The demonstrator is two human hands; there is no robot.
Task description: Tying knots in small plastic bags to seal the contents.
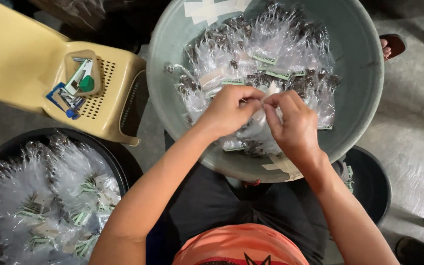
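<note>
My left hand (229,109) and my right hand (293,125) meet over a big grey-green basin (364,73) on my lap. Both pinch the top of one small clear plastic packet (270,93), fingertips touching. The basin holds a heap of several clear packets (266,54) with dark bits inside and small green-and-white labels. Loose white paper slips (212,9) lie at the basin's far rim.
A black tub (116,162) at lower left is full of finished clear packets with labels. A tan plastic stool (20,59) at upper left carries a small clear box (82,73) of tools. Another dark bucket (374,186) stands at right. Someone's sandalled foot (391,46) shows at upper right.
</note>
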